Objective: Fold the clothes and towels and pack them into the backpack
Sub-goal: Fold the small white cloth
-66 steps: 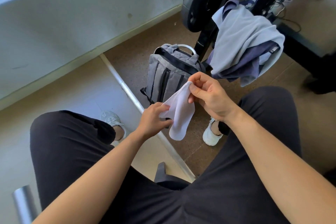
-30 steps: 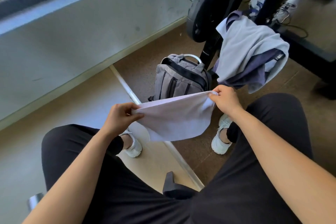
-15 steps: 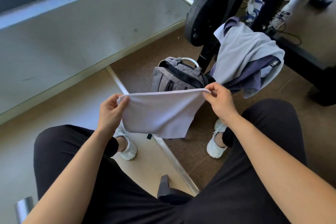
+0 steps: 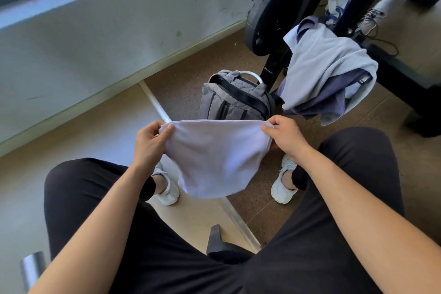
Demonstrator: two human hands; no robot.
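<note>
While the white towel (image 4: pixel 214 160) hangs spread between both hands, the fold will likely go best if the top edge is pulled taut and level. One pinched corner can then be carried across to meet the other, so the edges line up before the halves close. The left hand (image 4: pixel 150 143) pinches the left top corner, its fingers (image 4: pixel 168 130) curled and clamped on the cloth; the right hand (image 4: pixel 285 137) pinches the right top corner likewise. The towel hangs above the floor between the knees, and the grey backpack (image 4: pixel 233 100) stands on the floor just beyond it.
</note>
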